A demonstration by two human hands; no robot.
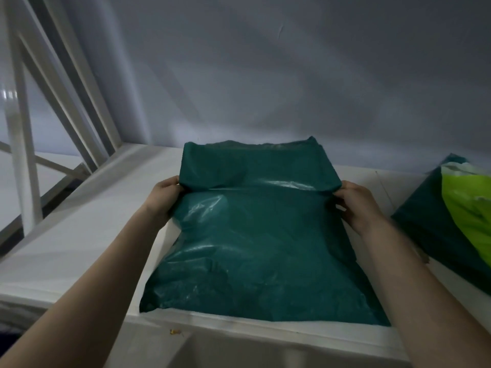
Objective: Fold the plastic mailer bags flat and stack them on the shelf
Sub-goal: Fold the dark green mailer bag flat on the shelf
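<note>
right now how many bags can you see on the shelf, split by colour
Dark green mailer bags: 2, one in the middle with the left hand and right hand each keeping a grip on a side edge at the fold, one at the right edge
Lime green bag: 1, lying on that right-hand one
Total: 3

Premises present as a storeroom or packing area rather than a living space. Evidence: a white metal shelf point(79, 251) with a raised lip, carried on a white frame with diagonal braces point(63, 96), set against a plain, unfinished grey wall point(292, 75) in dim light. Stock on the shelf consists of a dark green plastic mailer bag point(255, 248) and, at the right edge, further green bags point(457, 213).
</note>
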